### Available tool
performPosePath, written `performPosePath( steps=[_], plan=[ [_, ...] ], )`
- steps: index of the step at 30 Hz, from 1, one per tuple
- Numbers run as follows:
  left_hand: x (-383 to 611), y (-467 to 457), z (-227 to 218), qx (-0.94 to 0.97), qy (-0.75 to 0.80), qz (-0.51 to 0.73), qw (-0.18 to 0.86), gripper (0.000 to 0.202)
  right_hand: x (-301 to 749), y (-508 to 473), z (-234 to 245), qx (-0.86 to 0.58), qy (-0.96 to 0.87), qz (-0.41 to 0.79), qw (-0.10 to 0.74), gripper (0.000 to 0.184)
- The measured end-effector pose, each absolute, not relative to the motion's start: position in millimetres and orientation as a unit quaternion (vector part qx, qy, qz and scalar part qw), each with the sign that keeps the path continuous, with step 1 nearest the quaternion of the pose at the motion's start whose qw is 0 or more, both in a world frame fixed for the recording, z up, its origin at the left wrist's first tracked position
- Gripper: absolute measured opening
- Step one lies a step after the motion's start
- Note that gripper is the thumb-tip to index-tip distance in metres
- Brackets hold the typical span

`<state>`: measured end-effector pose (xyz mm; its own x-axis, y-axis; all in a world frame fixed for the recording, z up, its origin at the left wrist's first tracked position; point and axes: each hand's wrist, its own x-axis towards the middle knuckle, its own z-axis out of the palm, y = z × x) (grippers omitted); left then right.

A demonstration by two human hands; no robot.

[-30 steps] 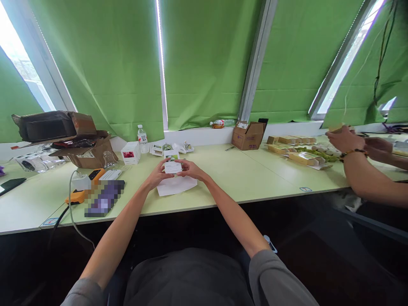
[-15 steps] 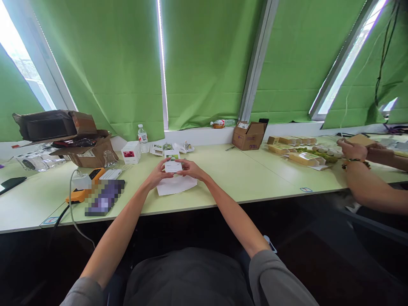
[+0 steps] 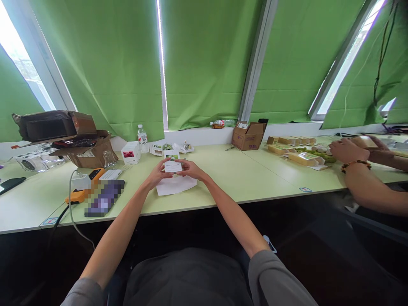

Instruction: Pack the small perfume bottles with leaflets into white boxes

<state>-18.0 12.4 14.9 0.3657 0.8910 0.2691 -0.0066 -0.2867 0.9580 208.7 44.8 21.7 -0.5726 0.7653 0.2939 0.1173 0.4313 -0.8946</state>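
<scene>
Held level between both hands is a small white card (image 3: 173,167) with faint print; whether it is one card or a stack I cannot tell. My left hand (image 3: 157,174) grips its left end, thumb at the near side. The right end is pinched by my right hand (image 3: 191,170). Just behind it shows a card with a green plant picture (image 3: 172,155), partly hidden. A white sheet of paper (image 3: 177,186) lies on the table under my hands. Farther back are several printed cards (image 3: 157,148) and a crumpled white wrapper (image 3: 188,147).
To the left stand a white box with a red picture (image 3: 131,153), a water bottle (image 3: 142,138), an orange power strip (image 3: 76,195) and cardboard boxes (image 3: 86,157). An open carton (image 3: 249,136) is at the back. On the right, a co-worker's hands (image 3: 349,151) hold a small box near yellow boxes (image 3: 306,158).
The white card has tilted slightly flatter in my hands, which stay in place. At the right, the co-worker's hands have shifted a little left and turned their small box.
</scene>
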Motion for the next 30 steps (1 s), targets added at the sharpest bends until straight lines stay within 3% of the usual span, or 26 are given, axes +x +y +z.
performPosePath(
  steps=[30],
  plan=[
    [-17.5,12.8,14.7,0.667,0.343,0.453,0.483,0.073,210.1,47.5,18.3,-0.285,-0.765,0.445,0.369,0.071]
  ],
)
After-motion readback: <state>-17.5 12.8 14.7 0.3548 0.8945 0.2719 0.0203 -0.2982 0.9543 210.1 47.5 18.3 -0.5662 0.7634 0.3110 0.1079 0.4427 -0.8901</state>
